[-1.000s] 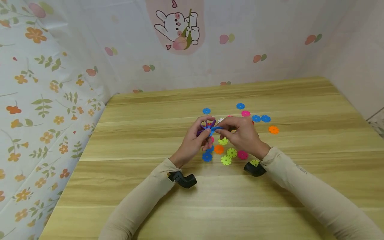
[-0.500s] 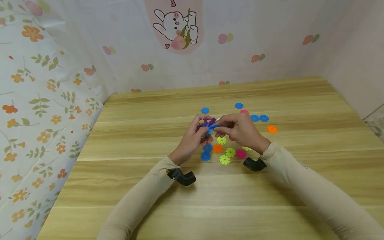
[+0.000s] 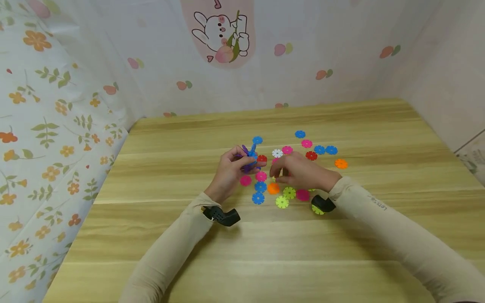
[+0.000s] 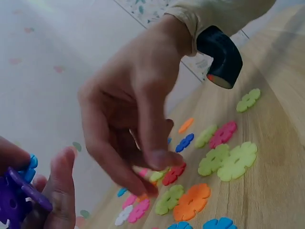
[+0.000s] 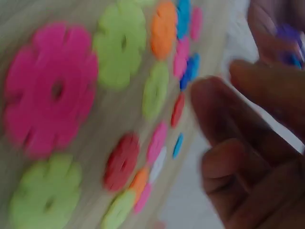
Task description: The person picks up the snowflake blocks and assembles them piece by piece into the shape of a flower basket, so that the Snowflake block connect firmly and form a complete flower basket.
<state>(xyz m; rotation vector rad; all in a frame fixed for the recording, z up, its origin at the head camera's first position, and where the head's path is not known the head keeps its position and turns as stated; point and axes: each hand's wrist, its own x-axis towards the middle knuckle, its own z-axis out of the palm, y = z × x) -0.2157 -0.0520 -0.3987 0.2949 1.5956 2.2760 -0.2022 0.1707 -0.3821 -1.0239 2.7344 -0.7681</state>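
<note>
In the head view my left hand (image 3: 226, 173) pinches a joined cluster of purple and blue notched discs (image 3: 251, 158), held above the table. The left wrist view shows the purple part (image 4: 16, 198) between thumb and fingers, with a blue disc behind it. My right hand (image 3: 301, 171) hovers over the scattered discs, its fingers loosely bent and nothing seen between them. In the right wrist view its fingers (image 5: 248, 148) stand apart, blurred, near the discs.
Loose discs lie flat around the hands: orange (image 3: 341, 163), white (image 3: 277, 153), dark red (image 3: 311, 155), yellow-green (image 3: 282, 202), pink and blue. A patterned cloth (image 3: 159, 54) hangs behind the wooden table (image 3: 288, 261).
My right hand has let go of the blue part of the cluster and moved slightly right and down. My left hand has drawn the cluster to the left, and a blue piece on it points upward.
</note>
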